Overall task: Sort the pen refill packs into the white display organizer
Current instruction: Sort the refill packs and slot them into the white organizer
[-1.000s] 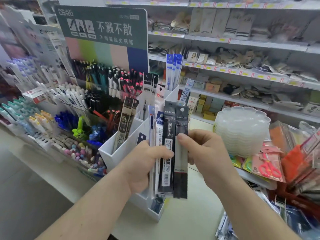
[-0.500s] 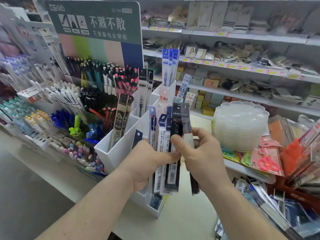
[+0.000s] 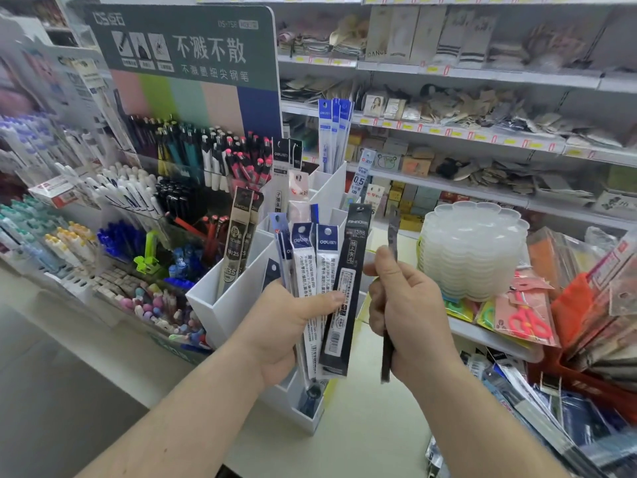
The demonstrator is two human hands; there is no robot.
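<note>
Left hand point(image 3: 289, 326) fanning refill packs point(image 3: 320, 288); right hand point(image 3: 410, 315) pinching dark pack point(image 3: 388, 326) mid-length. Light, floppy, slick; organizer point(image 3: 238, 298) at 11 o'clock.

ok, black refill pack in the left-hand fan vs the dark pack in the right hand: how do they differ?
The flat black refill pack faces the camera, label and barcode readable; the thin dark pack shows edge-on and blurred. The first sits in a fan with white-and-blue packs under the left hand's thumb; the second is alone, gripped by the right hand. Both are long, dark, roughly upright, and outside the white display organizer.
</note>
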